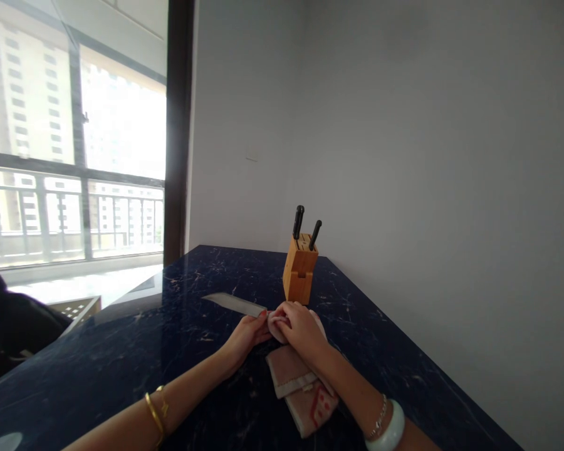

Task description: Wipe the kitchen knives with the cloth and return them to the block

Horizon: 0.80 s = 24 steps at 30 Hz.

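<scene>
Indoors, over a blue marbled table [380,376] against grey walls [404,156], left grip [249,333] clasps a knife [235,304], right grip [304,329] cloth [298,391].

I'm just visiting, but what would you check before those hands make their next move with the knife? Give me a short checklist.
1. Fingers clear of the blade: not ok; the left hand is right at the inner end of the knife.
2. Tip directed away from both hands: ok; it points off to the left.
3. Cloth in hand: ok; the right hand grips a bunched part.
4. Firm hold on the knife's handle: cannot tell; hands and cloth hide it.
5. Knife block upright: ok; two black handles stick out of it.
</scene>
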Tool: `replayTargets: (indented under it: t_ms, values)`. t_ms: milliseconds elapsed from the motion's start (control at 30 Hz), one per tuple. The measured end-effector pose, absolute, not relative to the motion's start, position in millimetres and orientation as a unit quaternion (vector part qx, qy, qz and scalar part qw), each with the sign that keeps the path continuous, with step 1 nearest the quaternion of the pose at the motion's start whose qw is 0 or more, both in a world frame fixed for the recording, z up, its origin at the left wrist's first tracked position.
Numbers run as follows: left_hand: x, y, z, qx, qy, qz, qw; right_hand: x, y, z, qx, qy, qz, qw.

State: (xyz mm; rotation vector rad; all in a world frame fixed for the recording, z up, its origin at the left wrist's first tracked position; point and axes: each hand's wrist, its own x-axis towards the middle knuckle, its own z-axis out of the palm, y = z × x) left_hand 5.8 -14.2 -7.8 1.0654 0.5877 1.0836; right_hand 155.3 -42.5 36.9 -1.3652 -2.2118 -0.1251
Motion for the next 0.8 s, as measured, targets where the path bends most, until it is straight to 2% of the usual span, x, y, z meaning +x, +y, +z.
replayTargets:
  t_ms: [333, 800]
  values:
    - [7.0, -18.8, -4.4, 0.492, 0.262, 0.478, 0.679, 156.6, -41.3, 29.7, -0.530, -0.808, -0.193, 0.170]
    - [8.5, -10.9, -13.6, 0.509, 0.287, 0.478, 0.656, 153.6, -46.0, 33.6, -0.504, -0.816, -0.248, 0.137]
